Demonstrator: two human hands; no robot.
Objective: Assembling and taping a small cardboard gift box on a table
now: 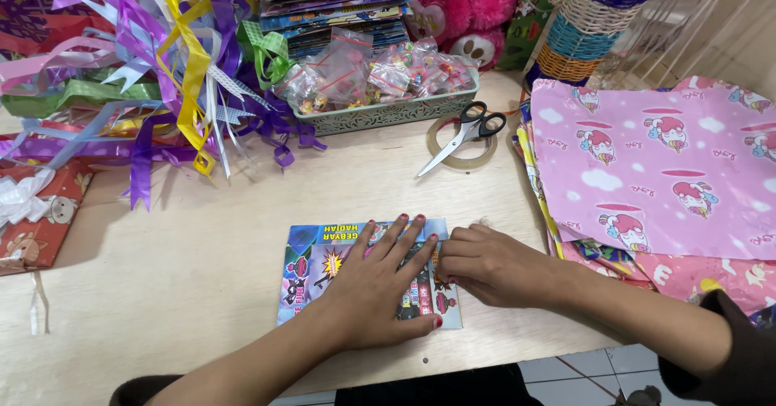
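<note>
A flat rectangular package [311,272] wrapped in colourful printed paper lies on the pale wooden table [178,268] near its front edge. My left hand [380,289] rests flat on top of it, fingers spread, pressing it down. My right hand [481,264] is at the package's right edge, fingers curled and pinching the paper there. Black-handled scissors [465,135] lie farther back on a roll of clear tape [461,143].
A tangle of coloured ribbons [162,74] fills the back left. A grey basket [388,115] of small plastic bags stands at the back centre, stacked books behind it. Pink unicorn wrapping sheets [655,163] lie piled on the right. A red wrapped gift [40,220] sits at the left edge.
</note>
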